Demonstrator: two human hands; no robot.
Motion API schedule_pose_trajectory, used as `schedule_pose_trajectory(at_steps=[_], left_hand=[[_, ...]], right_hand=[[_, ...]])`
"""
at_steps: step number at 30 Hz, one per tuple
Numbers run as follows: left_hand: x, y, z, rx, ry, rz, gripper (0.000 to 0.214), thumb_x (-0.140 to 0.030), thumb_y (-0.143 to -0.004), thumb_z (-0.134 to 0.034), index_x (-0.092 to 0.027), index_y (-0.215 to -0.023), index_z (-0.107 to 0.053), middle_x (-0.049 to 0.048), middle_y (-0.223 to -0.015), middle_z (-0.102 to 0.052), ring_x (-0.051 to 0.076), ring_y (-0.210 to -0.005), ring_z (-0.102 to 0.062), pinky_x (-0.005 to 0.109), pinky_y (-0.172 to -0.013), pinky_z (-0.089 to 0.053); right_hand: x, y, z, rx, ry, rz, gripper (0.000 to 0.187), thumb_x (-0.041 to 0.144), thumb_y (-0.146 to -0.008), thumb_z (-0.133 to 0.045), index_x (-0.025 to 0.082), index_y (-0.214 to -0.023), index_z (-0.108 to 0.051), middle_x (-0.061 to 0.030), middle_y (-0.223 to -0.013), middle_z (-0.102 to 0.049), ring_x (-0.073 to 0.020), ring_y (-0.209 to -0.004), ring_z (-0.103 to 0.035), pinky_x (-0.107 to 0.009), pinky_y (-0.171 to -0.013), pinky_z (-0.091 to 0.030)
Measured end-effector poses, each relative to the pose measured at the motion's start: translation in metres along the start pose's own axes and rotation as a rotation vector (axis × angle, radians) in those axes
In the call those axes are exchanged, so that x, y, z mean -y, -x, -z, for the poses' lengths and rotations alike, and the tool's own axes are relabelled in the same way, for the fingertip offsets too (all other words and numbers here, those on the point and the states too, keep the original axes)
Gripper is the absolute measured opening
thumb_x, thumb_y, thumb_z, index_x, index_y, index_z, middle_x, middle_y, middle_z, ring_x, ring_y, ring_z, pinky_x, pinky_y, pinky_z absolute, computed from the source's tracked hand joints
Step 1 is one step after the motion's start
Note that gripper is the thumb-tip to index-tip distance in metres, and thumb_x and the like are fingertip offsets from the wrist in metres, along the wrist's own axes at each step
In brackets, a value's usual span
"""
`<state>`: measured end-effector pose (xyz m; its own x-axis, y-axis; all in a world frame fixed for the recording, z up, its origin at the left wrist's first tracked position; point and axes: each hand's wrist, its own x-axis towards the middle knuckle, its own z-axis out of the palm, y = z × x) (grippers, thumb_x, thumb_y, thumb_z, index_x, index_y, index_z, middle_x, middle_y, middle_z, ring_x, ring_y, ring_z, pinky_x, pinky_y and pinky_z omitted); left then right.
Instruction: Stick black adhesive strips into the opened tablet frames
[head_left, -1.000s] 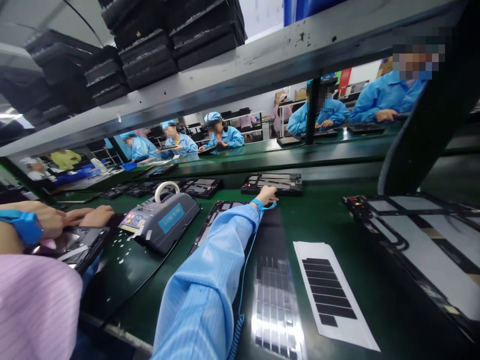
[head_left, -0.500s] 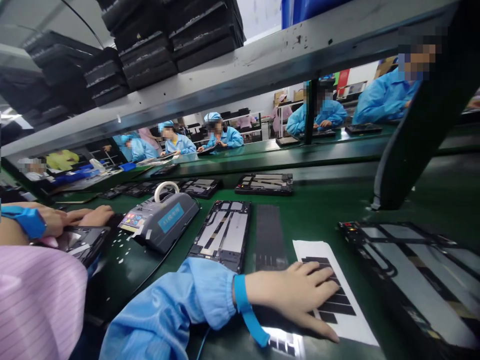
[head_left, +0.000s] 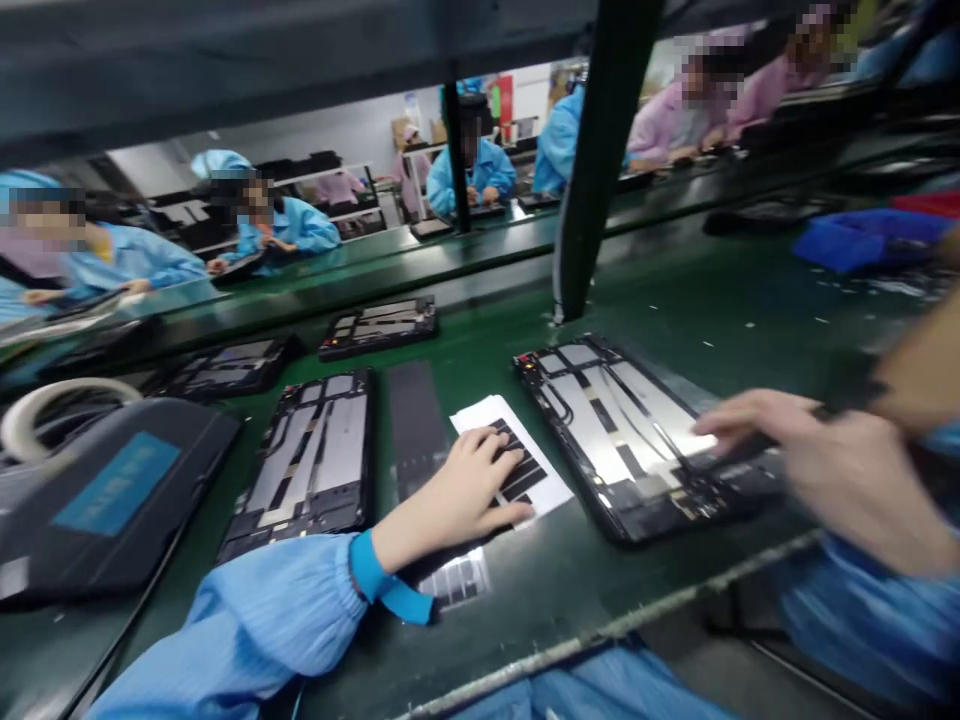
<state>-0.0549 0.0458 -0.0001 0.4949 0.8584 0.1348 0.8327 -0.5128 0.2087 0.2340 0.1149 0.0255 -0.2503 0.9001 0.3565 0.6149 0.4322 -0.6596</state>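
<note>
My left hand [head_left: 471, 490], with a blue wristband, lies palm down on a white sheet [head_left: 551, 487] bearing rows of black strips. Its fingers are spread and its thumb points right. To the right lies an opened tablet [head_left: 611, 420] with silver batteries and flat cables showing. My right hand [head_left: 862, 480] is over that tablet's right side, smeared by motion, so its grip is unclear. Left of my left hand is a dark strip sheet [head_left: 412, 410], and beyond it another opened tablet [head_left: 315, 450]. Under my left wrist sits a clear sheet with dark strips [head_left: 459, 580].
A grey tape dispenser [head_left: 172, 460] with a white tape roll [head_left: 45, 420] stands at left. More opened tablets [head_left: 379, 325] lie behind. A dark post [head_left: 589, 180] rises from the green bench. A blue bin [head_left: 862, 238] and another person's forearm [head_left: 922, 350] are at right.
The view has swung right, bringing my right hand and the blue bin into sight. My left hand stays spread on the white sheet.
</note>
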Motion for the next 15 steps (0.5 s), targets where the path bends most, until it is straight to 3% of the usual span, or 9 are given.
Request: schedule_pose_trajectory(at_steps=[2, 3, 6, 8, 15], left_hand=[[0.005, -0.001, 0.0, 0.004, 0.057, -0.015, 0.047, -0.044, -0.083, -0.046, -0.012, -0.118, -0.046, 0.0152, -0.114, -0.045, 0.027, -0.113, -0.035, 0.04, -0.096, -0.033], [0.007, -0.001, -0.001, 0.007, 0.077, -0.017, 0.046, -0.042, -0.084, -0.045, -0.012, -0.118, -0.046, 0.0152, -0.115, -0.044, 0.026, -0.113, -0.035, 0.04, -0.096, -0.034], [0.012, -0.002, -0.004, 0.017, 0.098, -0.037, 0.041, -0.039, -0.084, -0.046, -0.018, -0.119, -0.047, 0.0133, -0.117, -0.042, 0.025, -0.114, -0.035, 0.04, -0.096, -0.033], [0.015, -0.001, -0.005, 0.026, 0.092, -0.063, 0.038, -0.038, -0.085, -0.045, -0.023, -0.119, -0.047, 0.0119, -0.118, -0.041, 0.026, -0.116, -0.034, 0.042, -0.096, -0.033], [0.022, -0.001, -0.004, 0.054, 0.126, -0.085, 0.032, -0.033, -0.085, -0.045, -0.025, -0.115, -0.051, 0.0122, -0.12, -0.041, 0.027, -0.114, -0.036, 0.043, -0.094, -0.034]], right_hand=[[0.021, -0.007, -0.019, 0.209, -0.153, -0.173, 0.047, 0.036, -0.089, -0.033, 0.014, -0.058, -0.059, -0.0069, -0.054, -0.058, -0.0116, -0.042, -0.054, -0.025, -0.042, -0.041], [0.03, -0.012, -0.029, 0.3, -0.242, -0.123, 0.042, 0.037, -0.088, -0.036, 0.014, -0.059, -0.058, -0.0058, -0.057, -0.058, -0.0113, -0.043, -0.054, -0.024, -0.041, -0.04], [0.051, -0.02, -0.056, 0.489, -0.309, 0.245, 0.02, 0.032, -0.081, -0.052, 0.015, -0.077, -0.06, -0.0038, -0.075, -0.06, -0.0118, -0.063, -0.058, -0.022, -0.056, -0.045], [0.057, -0.022, -0.068, 0.569, -0.285, 0.348, 0.014, 0.028, -0.08, -0.055, 0.014, -0.082, -0.059, -0.0024, -0.076, -0.06, -0.0105, -0.064, -0.056, -0.02, -0.058, -0.044], [0.06, -0.02, -0.081, 0.674, -0.3, 0.396, 0.011, 0.023, -0.08, -0.055, 0.013, -0.08, -0.059, -0.0029, -0.073, -0.061, -0.0113, -0.064, -0.058, -0.02, -0.058, -0.045]])
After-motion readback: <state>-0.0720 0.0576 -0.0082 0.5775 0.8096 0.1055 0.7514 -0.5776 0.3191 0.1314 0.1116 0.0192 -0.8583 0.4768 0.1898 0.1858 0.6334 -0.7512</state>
